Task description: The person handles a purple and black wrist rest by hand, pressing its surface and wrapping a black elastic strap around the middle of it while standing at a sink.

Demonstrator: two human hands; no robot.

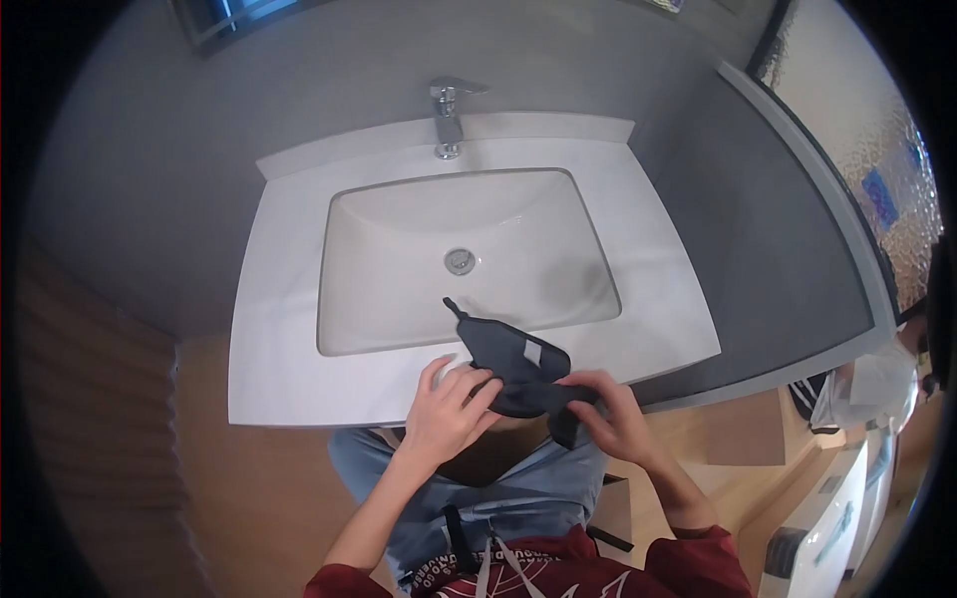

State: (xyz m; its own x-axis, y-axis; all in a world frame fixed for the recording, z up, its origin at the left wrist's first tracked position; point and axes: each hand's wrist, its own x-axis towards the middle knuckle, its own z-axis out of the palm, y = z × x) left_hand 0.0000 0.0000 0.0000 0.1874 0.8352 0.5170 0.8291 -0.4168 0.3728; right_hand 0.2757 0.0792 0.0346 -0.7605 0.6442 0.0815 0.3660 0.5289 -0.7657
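A dark grey cloth piece (pixel 488 347) with a small white tag, a narrow tab at its far end and a loose band at its near end lies over the sink's front rim. Its exact kind cannot be made out. My left hand (pixel 451 411) has its fingers bent onto the cloth's near left edge, gripping it. My right hand (pixel 610 417) pinches the folded band at the near right, and an end of the band hangs down below the fingers. Both hands are just above the counter's front edge.
The white sink basin (pixel 399 324) has a round metal drain (pixel 460 262), set in a white countertop (pixel 274 339). A chrome faucet (pixel 448 120) stands behind it. A grey partition (pixel 788 239) rises on the right; a brown curtain (pixel 90 399) hangs at left. A person's white sleeve (pixel 877 384) shows far right.
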